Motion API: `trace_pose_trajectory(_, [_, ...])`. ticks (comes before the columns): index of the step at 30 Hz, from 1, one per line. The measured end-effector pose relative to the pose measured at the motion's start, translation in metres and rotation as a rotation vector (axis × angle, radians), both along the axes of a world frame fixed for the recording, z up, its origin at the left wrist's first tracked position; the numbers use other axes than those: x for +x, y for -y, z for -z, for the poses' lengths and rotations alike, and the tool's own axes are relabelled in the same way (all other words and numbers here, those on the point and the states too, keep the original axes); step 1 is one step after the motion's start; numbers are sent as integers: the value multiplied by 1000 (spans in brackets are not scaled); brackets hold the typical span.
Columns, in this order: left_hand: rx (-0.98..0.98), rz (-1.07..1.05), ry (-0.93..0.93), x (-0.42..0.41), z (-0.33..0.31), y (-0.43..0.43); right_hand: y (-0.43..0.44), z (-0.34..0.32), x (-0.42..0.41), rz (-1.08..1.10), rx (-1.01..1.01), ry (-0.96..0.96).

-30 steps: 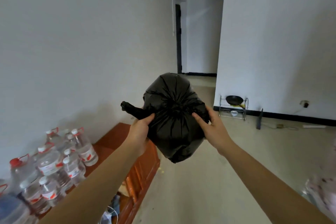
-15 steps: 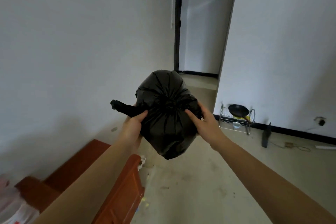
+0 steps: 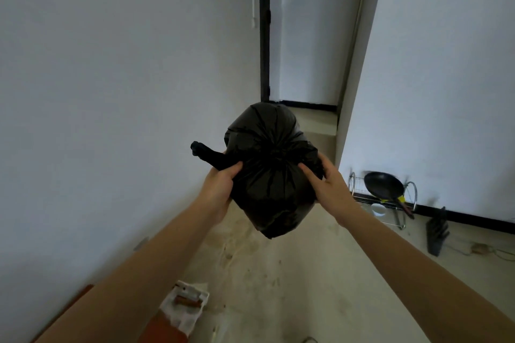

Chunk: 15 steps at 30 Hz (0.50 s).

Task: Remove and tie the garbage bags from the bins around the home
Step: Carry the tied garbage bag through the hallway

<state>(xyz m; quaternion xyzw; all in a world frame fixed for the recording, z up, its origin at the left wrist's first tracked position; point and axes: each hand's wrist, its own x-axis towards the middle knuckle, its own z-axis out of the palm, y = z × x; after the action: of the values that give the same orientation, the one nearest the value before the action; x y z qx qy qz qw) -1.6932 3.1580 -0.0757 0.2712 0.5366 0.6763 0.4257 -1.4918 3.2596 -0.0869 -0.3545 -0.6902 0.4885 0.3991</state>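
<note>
A full black garbage bag (image 3: 271, 170) hangs in the air in front of me, its top gathered into a knot facing me. My left hand (image 3: 218, 186) grips a twisted tail of the bag that sticks out to the left. My right hand (image 3: 327, 186) grips the bag's right side, thumb on the front and fingers curled round the plastic. No bin is in view.
A white wall runs along the left, and a corridor (image 3: 306, 64) opens straight ahead. A wire dish rack (image 3: 401, 198) with a black frying pan (image 3: 384, 185) stands on the floor at the right wall. A red-brown cabinet corner (image 3: 167, 328) and a white wrapper (image 3: 185, 303) lie below.
The view has moved forward and to the right past the cabinet and the water bottles, which have left the frame. Both hands keep the same hold on the bag.
</note>
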Motion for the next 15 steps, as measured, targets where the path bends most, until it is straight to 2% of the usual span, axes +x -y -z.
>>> trace_pose_trajectory(5, [-35,-16,-25,-47,8,-168,-169,19,-48,25,-25,-17])
trace_pose_trajectory(11, [-16,-45,-73,-114,-28,-324,-360,-5,-129,-19,-36,43])
trace_pose_trajectory(15, [17,-110,-121,-179,-40,-416,-452,-20,-204,-86,-1,7])
